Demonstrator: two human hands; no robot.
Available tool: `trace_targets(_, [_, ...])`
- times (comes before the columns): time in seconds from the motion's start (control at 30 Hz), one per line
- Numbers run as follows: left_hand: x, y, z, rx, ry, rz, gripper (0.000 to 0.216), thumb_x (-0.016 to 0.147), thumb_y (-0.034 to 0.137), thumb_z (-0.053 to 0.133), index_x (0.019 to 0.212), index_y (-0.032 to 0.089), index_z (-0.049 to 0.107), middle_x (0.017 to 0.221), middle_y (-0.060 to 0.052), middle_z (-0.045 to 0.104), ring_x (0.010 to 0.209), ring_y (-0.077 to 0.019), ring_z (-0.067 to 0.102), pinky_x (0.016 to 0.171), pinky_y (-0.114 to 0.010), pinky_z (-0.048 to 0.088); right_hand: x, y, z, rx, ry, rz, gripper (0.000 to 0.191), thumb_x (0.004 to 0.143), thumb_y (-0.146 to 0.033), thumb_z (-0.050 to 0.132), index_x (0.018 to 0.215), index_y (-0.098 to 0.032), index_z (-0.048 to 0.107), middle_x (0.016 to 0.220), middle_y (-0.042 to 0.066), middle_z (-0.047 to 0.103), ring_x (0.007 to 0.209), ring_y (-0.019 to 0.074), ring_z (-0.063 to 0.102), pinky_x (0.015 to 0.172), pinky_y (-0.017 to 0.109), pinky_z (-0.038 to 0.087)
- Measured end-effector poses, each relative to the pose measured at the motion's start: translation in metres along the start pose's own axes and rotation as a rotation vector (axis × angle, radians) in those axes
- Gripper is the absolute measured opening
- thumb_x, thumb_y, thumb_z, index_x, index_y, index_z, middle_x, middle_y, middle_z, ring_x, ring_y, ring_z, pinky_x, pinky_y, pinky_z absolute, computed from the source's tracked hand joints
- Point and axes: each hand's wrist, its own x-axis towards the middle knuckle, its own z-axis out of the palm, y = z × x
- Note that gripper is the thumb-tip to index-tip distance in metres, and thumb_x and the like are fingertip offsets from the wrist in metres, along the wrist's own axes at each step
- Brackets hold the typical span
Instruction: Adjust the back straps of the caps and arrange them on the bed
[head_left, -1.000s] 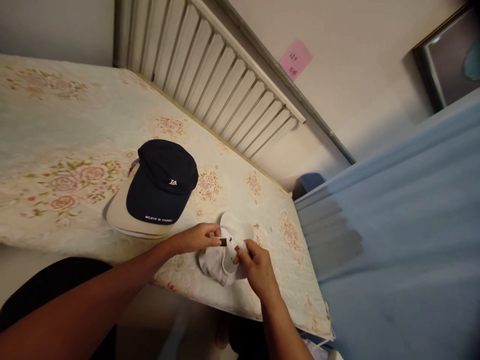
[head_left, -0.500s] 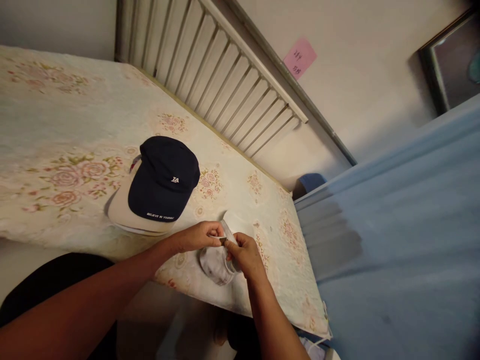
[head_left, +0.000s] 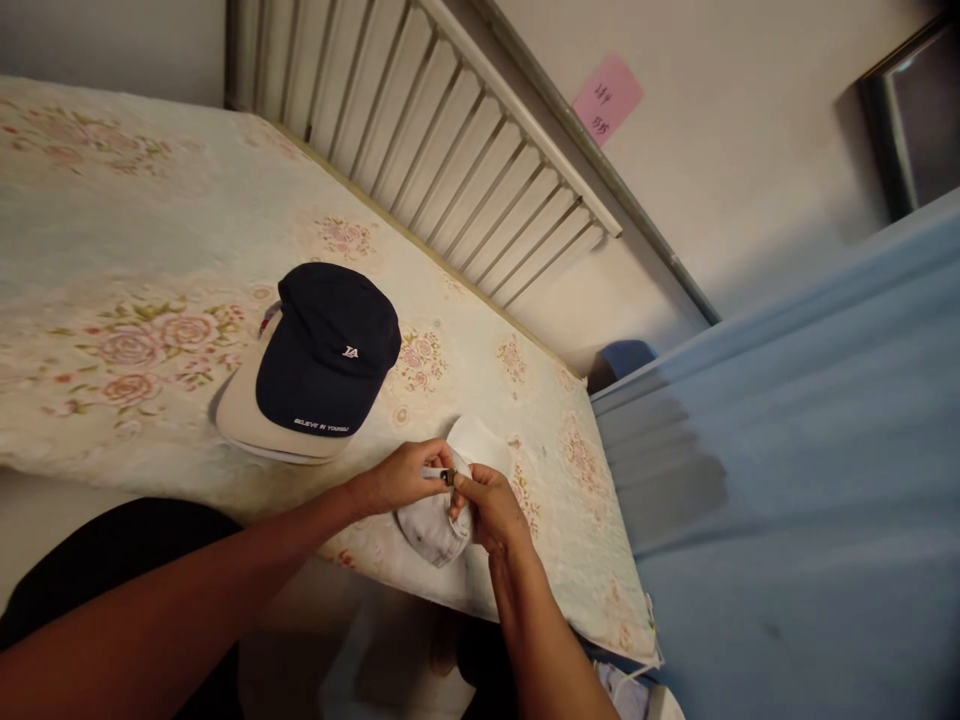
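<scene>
A white cap [head_left: 433,530] lies on the floral bed cover, its brim pointing away from me. Both my hands are at its back strap. My left hand [head_left: 409,475] pinches the white strap [head_left: 433,472] between thumb and fingers. In my right hand [head_left: 491,502], closed from the other side, is the small metal buckle [head_left: 449,477] of that strap. Part of the cap is hidden behind my fingers. Left of my hands sits a navy cap [head_left: 337,340] with white lettering, stacked on a beige cap [head_left: 244,400].
The floral cover [head_left: 172,225] spreads over the bed. A cream slatted railing [head_left: 450,150] runs along the wall side. On the wall are a pink note [head_left: 609,98] and a dark frame [head_left: 885,150]. A blue curtain [head_left: 810,480] hangs at the right.
The metal buckle shows more clearly between my fingers now. My hands stay close together at the strap, shifted only slightly. The stacked caps have not moved on the bed.
</scene>
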Motion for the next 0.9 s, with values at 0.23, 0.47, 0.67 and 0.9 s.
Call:
trace_targets(0.23, [-0.003,-0.009,0.008,0.194,0.150,0.110,0.008,0.075,0.025,0.060,0.079,0.019,0.057,0.073,0.002,0.059,0.074,-0.0146,0.055,0.070,-0.025,0.041,0.000,0.002,0.002,0.034,0.006,-0.040,0.027,0.063,-0.039,0.072,0.065,-0.017,0.056,0.042,-0.004,0.056,0.040,0.0092,0.045,0.048,0.021,0.032])
trace_targets(0.47, [-0.007,-0.012,0.013,0.291,0.186,0.185,0.008,0.077,0.019,0.055,0.084,0.019,0.057,0.079,0.001,0.062,0.075,-0.0143,0.059,0.072,-0.025,0.043,0.000,0.004,0.001,0.048,-0.034,-0.070,0.026,0.067,-0.039,0.070,0.063,-0.017,0.057,0.043,-0.003,0.058,0.041,0.0096,0.047,0.050,0.022,0.034])
trace_targets(0.67, [-0.007,-0.009,0.013,0.261,0.208,0.230,0.013,0.076,0.014,0.054,0.086,0.018,0.059,0.080,0.000,0.062,0.077,-0.0139,0.058,0.074,-0.026,0.044,0.000,0.004,-0.001,0.073,-0.035,-0.094,0.026,0.070,-0.039,0.069,0.066,-0.016,0.059,0.045,-0.001,0.060,0.043,0.0100,0.050,0.052,0.022,0.037])
trace_targets(0.9, [-0.005,0.004,0.003,0.067,0.218,0.140,0.015,0.081,0.018,0.051,0.095,0.019,0.057,0.090,-0.002,0.063,0.089,-0.0168,0.059,0.082,-0.030,0.044,-0.009,-0.015,-0.012,0.101,0.045,-0.171,0.022,0.073,-0.037,0.068,0.079,-0.017,0.061,0.050,-0.002,0.063,0.047,0.0133,0.059,0.053,0.024,0.042])
